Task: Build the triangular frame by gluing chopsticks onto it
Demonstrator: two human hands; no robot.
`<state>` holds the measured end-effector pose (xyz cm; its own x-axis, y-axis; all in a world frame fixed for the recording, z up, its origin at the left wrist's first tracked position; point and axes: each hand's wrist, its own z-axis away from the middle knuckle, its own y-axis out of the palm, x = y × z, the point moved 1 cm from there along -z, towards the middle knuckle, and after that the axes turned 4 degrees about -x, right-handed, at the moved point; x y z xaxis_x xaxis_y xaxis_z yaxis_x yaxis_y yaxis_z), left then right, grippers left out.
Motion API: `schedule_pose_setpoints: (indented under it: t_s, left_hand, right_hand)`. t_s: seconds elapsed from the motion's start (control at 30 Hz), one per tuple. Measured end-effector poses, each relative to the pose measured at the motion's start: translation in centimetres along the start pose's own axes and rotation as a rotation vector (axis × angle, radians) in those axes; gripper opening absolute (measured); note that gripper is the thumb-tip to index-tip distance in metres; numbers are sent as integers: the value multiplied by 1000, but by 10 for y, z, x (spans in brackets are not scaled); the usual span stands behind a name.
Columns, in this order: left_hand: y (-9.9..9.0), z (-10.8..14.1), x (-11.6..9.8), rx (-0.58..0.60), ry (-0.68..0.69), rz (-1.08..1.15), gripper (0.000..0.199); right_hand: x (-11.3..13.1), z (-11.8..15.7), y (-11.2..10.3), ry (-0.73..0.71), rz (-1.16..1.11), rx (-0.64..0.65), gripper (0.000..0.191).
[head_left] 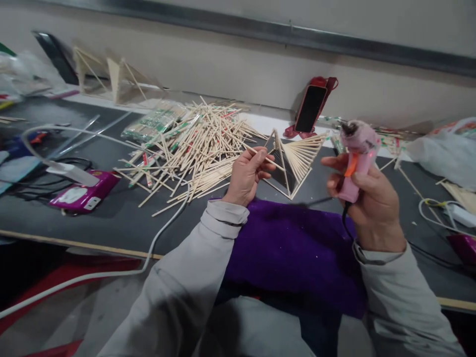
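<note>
Across your dark worktop (122,228), a slatted stick frame (301,156) stands just right of your left hand (248,174), the nearer one. Your right hand (375,203), farther right, grips a pink glue gun (362,144). Your left pinches a thin stick (277,164) slanting rightward to the frame, perhaps touching it.

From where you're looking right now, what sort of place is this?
Probably a craft workbench, perhaps in a small workshop: there's a heap of loose wooden sticks, a stick frame, and what looks like a pink glue gun in the right hand.
</note>
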<state>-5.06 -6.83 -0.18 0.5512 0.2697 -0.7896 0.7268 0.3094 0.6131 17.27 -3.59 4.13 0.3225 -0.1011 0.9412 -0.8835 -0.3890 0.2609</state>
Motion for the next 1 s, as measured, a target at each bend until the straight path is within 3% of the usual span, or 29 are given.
schedule_pose_setpoints:
  t_s: [0.1, 0.27, 0.4, 1.0]
  left_hand:
    - [-1, -1, 0, 6, 22, 13, 9]
    - [-3, -3, 1, -18, 44, -2, 10]
    - [-3, -3, 0, -19, 60, -31, 12]
    - [-2, -3, 0, -22, 147, -88, 20]
  right_hand:
    - [-4, 6, -6, 34, 102, -6, 37]
    - [-9, 15, -17, 30, 331, -9, 19]
    - [-14, 18, -24, 33, 478, 19, 19]
    - [-17, 18, -24, -112, 660, -61, 12]
